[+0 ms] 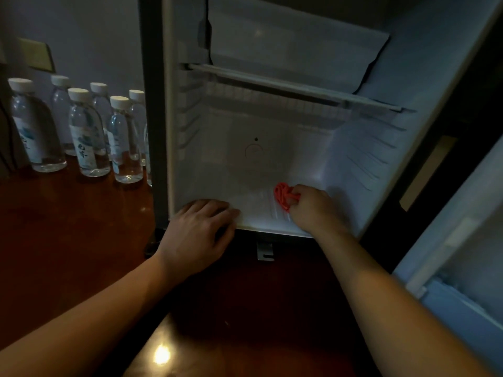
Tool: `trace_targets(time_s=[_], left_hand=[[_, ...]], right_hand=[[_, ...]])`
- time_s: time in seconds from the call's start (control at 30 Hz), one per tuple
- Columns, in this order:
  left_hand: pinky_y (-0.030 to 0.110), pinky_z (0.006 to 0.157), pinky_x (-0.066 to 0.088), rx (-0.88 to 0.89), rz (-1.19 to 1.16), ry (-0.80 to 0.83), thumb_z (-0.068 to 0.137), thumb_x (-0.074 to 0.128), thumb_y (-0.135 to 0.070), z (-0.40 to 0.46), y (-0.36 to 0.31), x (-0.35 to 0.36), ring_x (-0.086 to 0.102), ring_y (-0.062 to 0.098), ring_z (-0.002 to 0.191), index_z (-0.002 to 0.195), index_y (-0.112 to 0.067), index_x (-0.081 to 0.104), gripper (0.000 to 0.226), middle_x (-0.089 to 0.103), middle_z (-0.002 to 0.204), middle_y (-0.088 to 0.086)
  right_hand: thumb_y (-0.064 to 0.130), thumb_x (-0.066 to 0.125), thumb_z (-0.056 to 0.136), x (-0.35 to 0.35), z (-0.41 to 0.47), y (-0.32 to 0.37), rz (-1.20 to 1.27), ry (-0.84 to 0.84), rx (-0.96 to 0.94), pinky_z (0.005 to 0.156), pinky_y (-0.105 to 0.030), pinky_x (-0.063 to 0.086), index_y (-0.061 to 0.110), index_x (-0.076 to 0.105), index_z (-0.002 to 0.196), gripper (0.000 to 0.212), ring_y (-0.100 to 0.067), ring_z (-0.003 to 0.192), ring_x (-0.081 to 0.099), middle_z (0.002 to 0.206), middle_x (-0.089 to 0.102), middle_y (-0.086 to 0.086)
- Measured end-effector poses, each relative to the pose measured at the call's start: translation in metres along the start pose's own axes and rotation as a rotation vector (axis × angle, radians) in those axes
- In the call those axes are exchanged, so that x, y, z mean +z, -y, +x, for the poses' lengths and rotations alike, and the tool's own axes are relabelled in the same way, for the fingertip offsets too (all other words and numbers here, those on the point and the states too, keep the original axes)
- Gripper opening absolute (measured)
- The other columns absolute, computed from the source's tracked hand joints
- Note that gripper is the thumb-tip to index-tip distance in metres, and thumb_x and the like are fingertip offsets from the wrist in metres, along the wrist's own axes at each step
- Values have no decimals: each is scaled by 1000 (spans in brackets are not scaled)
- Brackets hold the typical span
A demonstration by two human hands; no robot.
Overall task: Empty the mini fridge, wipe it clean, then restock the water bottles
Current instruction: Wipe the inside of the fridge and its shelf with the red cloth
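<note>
The mini fridge [272, 159] stands open on a dark wooden surface [68, 227], its white interior holding no bottles. The door [457, 240] is swung out to the right. A wire shelf [294, 87] spans the upper part of the cavity. The right hand [313, 205] is inside the cavity at the front right of the fridge floor, fingers curled around a crumpled red cloth [283, 195], which is pressed against the ribbed floor. The left hand [198, 232] rests flat on the lower front lip of the cabinet at the left corner, fingers extended and holding nothing. The water bottles [87, 131], with white caps and clear bodies, stand upright in a cluster on the surface to the left of the fridge, next to its outer wall. A wall plate [36, 55] is mounted behind them.
</note>
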State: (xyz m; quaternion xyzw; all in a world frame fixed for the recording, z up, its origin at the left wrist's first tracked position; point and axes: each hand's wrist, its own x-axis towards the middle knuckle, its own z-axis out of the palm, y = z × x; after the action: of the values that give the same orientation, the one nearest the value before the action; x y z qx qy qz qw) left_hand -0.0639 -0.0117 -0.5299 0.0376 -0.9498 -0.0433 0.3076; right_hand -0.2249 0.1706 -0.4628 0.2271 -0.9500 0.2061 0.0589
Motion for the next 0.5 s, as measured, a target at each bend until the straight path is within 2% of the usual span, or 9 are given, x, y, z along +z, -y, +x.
trace_targets(time_s=[0.17,0.3,0.43,0.5], left_hand=[[37,99,45,2,3,3,99,39,-47,1,0,0,58,16,117,126,-32,64,40,63,128,-6],[34,99,44,-10,-6,15,98,40,-49,1,-1,-1,58,14,117,125,-33,64,39,63,128,-8],[36,100,43,-17,6,18,96,42,-54,1,0,1,58,15,117,125,-34,64,42,63,127,-8],[38,102,41,-6,10,23,97,40,-54,1,2,2,58,16,119,126,-34,63,42,63,127,-7]], right_hand=[[54,26,86,-1,12,5,-45,42,56,99,-49,45,23,62,111,53,-37,108,60,118,65,-11],[61,22,76,1,34,7,-35,48,83,99,-49,46,22,64,111,66,-36,107,61,115,66,-12],[58,34,94,5,55,9,-33,28,84,98,-47,45,22,63,119,52,-37,108,60,118,64,-15],[48,40,97,7,65,7,-25,36,60,97,-44,46,22,62,122,43,-38,110,59,122,63,-17]])
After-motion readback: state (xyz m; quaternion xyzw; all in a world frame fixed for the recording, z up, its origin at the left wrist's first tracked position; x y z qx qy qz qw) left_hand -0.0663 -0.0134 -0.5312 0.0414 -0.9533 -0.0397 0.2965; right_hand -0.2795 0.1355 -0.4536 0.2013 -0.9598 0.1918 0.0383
